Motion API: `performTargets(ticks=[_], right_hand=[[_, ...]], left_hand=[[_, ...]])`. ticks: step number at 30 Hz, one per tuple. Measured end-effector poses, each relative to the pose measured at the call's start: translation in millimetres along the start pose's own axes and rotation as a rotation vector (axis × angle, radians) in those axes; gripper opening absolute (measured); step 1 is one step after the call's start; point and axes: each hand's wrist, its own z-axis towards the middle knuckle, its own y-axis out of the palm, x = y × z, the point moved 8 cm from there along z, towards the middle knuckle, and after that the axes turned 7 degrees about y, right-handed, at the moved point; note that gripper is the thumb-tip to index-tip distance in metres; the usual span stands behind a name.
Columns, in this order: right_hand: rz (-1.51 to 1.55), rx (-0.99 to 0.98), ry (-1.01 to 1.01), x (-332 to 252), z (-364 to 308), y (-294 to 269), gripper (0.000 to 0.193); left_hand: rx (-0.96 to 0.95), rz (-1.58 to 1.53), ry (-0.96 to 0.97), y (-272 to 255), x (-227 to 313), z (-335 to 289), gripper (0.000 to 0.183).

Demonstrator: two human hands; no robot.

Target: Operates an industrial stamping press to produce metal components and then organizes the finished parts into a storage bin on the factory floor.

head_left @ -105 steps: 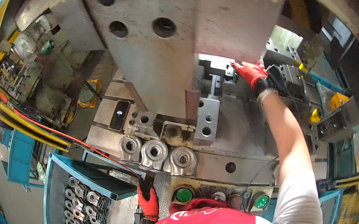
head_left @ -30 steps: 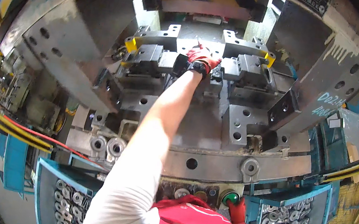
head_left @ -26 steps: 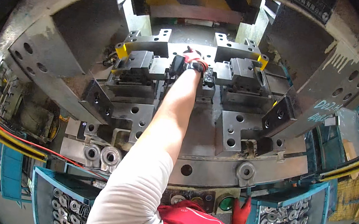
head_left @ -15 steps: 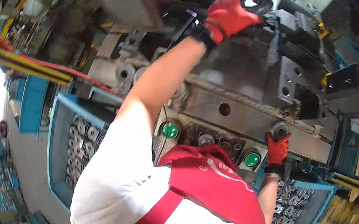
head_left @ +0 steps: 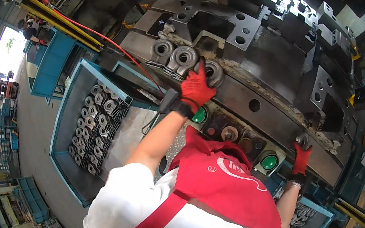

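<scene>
My left hand (head_left: 196, 90), in a red glove, grips the near edge of a ring-shaped metal part (head_left: 216, 73), with the index finger along its left side and the thumb at its lower right. This part is at the right end of a short row, beside a second ring-shaped part (head_left: 184, 58) and a third (head_left: 161, 50). On the right, my red-gloved right hand (head_left: 301, 159) has its fingers about another ring-shaped part (head_left: 302, 139), which lies on the steel ledge (head_left: 279, 119). One round part (head_left: 302, 6) sits in the die block at the far side.
Drilled steel die blocks (head_left: 240, 38) rise beyond the ledge. Below it is a control panel with a green button (head_left: 270, 162) and another green button (head_left: 199, 115). Blue bins hold stacked metal parts (head_left: 97, 125) at left and more parts (head_left: 301, 217) at right. A red hose (head_left: 109, 40) crosses the left.
My left hand has left the round part in the far die and come back to the row of parts, onto its right-end one. My right hand stays at its part; the view has shifted.
</scene>
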Motion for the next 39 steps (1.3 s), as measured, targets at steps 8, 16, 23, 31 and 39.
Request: performTargets(ticks=[8, 16, 23, 31, 39], right_hand=[[0.525, -0.483, -0.098, -156, -131, -28, 0.08], [0.215, -0.014, -0.666, -377, -85, -30, 0.084], [-0.288, 0.235, -0.34, -486, 48, 4, 0.093], [-0.465, 0.027, -0.411, -549, 105, 95, 0.057], [-0.6, -0.009, -0.559, -528, 141, 125, 0.066]], left_hand=[[-0.016, -0.096, -0.001, 11, -12, 8, 0.094], [0.368, -0.458, 0.269, -17, -23, -22, 0.07], [0.279, -0.664, 0.157, -11, -57, -41, 0.063], [0.395, -0.678, -0.111, 0, -138, -79, 0.063], [0.411, -0.715, -0.17, 17, -146, -75, 0.059]])
